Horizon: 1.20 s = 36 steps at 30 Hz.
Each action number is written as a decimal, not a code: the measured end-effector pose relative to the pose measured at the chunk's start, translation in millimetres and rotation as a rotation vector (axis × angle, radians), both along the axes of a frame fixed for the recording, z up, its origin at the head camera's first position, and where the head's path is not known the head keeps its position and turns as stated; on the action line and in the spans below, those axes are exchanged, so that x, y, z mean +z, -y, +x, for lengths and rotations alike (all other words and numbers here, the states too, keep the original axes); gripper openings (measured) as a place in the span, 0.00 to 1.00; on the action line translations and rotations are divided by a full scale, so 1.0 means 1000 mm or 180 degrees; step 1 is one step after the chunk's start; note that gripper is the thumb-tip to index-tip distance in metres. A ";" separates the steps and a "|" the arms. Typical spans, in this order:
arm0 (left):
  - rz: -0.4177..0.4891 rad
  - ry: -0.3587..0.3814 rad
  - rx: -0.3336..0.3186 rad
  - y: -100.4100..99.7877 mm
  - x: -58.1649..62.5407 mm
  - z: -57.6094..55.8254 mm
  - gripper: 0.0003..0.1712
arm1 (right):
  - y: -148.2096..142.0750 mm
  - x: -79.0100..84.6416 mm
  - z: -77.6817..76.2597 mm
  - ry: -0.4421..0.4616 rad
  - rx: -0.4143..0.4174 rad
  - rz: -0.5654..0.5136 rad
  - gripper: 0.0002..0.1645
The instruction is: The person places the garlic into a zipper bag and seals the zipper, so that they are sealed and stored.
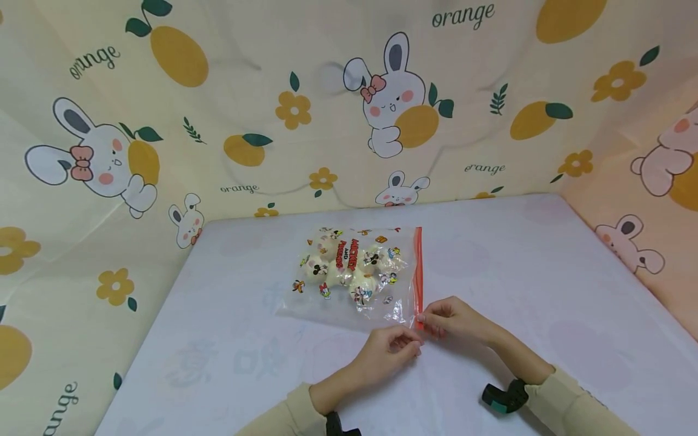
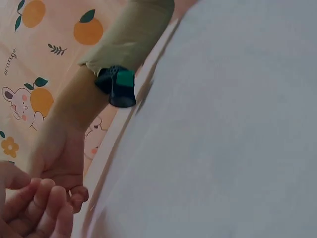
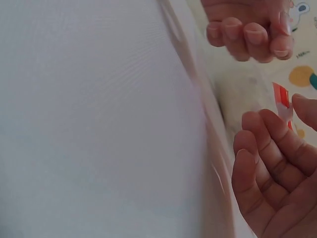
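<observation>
A clear zip-lock bag (image 1: 403, 297) with a red zip strip (image 1: 418, 266) and printed cartoon characters lies flat on the table. Inside it are several pale, rounded pieces (image 1: 362, 284). My right hand (image 1: 455, 318) pinches the near end of the red strip between thumb and fingers; in the right wrist view the strip's tip (image 3: 282, 96) sticks up by the thumb. Just left of it, my left hand (image 1: 382, 354) hovers by the bag's near corner, its fingers loosely bent and holding nothing. The left wrist view shows its fingertips (image 2: 47, 191) close to the thumb.
A white cover lies over the table (image 1: 229, 339). Patterned cloth (image 1: 305, 72) with rabbits and oranges hangs behind and at both sides. A black device (image 1: 504, 396) is strapped on the right wrist, and another (image 1: 340, 424) on the left.
</observation>
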State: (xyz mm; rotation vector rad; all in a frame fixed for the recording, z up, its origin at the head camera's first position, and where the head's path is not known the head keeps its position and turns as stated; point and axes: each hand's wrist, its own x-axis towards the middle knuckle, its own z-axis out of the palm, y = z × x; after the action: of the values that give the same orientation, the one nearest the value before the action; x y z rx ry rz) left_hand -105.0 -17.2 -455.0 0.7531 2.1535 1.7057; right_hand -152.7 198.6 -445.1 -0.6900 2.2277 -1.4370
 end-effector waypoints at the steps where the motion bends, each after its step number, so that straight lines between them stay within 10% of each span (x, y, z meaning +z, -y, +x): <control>1: 0.0078 0.0200 -0.0028 -0.001 -0.001 0.000 0.11 | 0.000 0.000 0.000 -0.0003 0.0011 -0.0009 0.15; 7: 0.0463 0.1346 0.0075 -0.007 -0.004 0.002 0.15 | 0.000 -0.003 -0.001 0.0002 0.0032 -0.0041 0.16; 16: 0.0846 0.2451 0.0420 -0.014 -0.002 0.001 0.18 | 0.000 -0.005 -0.002 -0.0005 0.0094 -0.0129 0.15; 36: 0.1320 0.2704 0.0727 -0.020 -0.006 -0.014 0.18 | 0.002 -0.003 -0.001 0.0370 -0.0158 -0.0041 0.18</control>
State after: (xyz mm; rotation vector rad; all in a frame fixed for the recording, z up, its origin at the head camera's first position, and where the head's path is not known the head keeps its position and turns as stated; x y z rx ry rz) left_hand -118.6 3.1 -460.8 -0.1674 1.3485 2.0937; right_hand -153.3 196.7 -447.7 -0.5443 2.1622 -1.4772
